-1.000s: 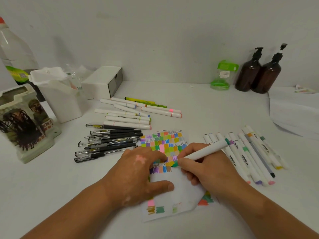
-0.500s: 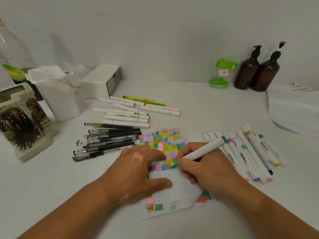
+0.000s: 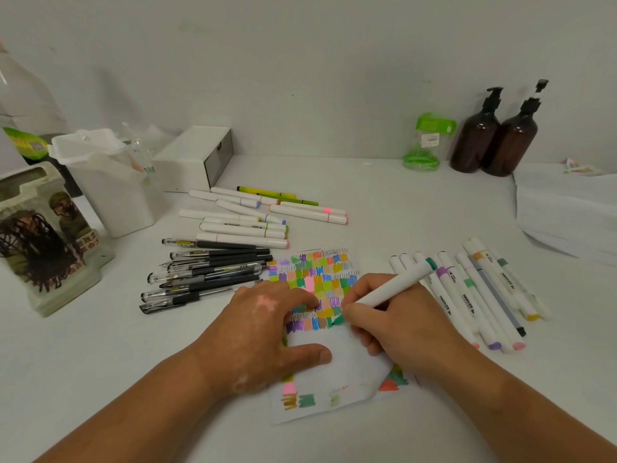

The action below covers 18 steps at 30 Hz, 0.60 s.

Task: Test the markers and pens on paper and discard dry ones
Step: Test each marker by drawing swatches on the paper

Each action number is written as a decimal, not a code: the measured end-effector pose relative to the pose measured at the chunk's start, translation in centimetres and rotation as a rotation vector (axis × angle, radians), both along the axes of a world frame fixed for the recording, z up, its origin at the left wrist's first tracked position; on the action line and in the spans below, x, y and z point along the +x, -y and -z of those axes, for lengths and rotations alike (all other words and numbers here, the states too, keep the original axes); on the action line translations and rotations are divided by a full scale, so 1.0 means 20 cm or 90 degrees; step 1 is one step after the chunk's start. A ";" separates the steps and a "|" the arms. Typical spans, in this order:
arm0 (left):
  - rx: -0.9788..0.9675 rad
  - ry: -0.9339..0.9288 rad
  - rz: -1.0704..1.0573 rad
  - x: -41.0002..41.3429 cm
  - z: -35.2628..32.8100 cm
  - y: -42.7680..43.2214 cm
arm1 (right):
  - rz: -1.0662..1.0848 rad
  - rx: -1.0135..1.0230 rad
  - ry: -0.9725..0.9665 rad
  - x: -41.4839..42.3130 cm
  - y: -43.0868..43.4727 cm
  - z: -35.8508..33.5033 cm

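Observation:
A small sheet of paper [image 3: 337, 372] covered in coloured swatches lies at the table's centre. My left hand [image 3: 263, 332] presses flat on its left side. My right hand [image 3: 397, 325] grips a white marker with a green cap end [image 3: 397, 284], its tip on a fresh green patch [image 3: 338, 319]. Black gel pens [image 3: 207, 274] lie in a pile to the left. White markers [image 3: 247, 225] lie behind them. Another row of white markers [image 3: 480, 292] lies to the right.
At the left stand a white container [image 3: 110, 185], a printed box [image 3: 46, 242] and a plastic bottle [image 3: 23, 105]. A white box [image 3: 197, 158] sits at the back. A green jar [image 3: 427, 142] and two brown pump bottles [image 3: 494, 135] stand back right, with white paper sheets [image 3: 567, 212] beside them.
My right hand keeps scribbling with the green marker in small strokes. The left hand stays pressed on the paper. The view shifts slightly.

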<state>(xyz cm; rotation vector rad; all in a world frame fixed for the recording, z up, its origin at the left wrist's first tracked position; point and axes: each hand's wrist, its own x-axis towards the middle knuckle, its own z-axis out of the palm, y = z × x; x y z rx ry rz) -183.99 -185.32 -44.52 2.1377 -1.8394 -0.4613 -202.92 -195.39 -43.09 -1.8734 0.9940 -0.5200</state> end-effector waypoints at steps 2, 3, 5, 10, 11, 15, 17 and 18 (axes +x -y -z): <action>0.000 0.001 -0.001 0.00 0.00 0.00 | 0.010 -0.005 0.006 0.00 0.00 0.00; 0.000 0.001 -0.001 0.00 0.00 0.00 | 0.007 -0.007 0.000 0.00 0.00 0.00; 0.004 -0.002 -0.005 0.00 0.00 0.00 | 0.001 -0.003 -0.010 0.01 0.00 0.00; 0.007 -0.007 -0.006 -0.01 -0.01 0.00 | 0.022 -0.001 0.001 0.01 0.00 0.00; 0.009 -0.008 -0.006 -0.01 -0.01 0.00 | 0.017 0.006 -0.005 0.01 0.00 0.00; 0.009 -0.005 0.000 -0.01 -0.02 0.00 | 0.042 0.051 0.064 0.00 0.00 0.00; -0.005 -0.007 0.002 -0.01 -0.03 -0.01 | 0.066 0.093 0.140 -0.01 0.01 -0.02; -0.021 -0.013 -0.002 -0.01 -0.03 -0.01 | 0.073 0.102 0.167 -0.01 0.02 -0.02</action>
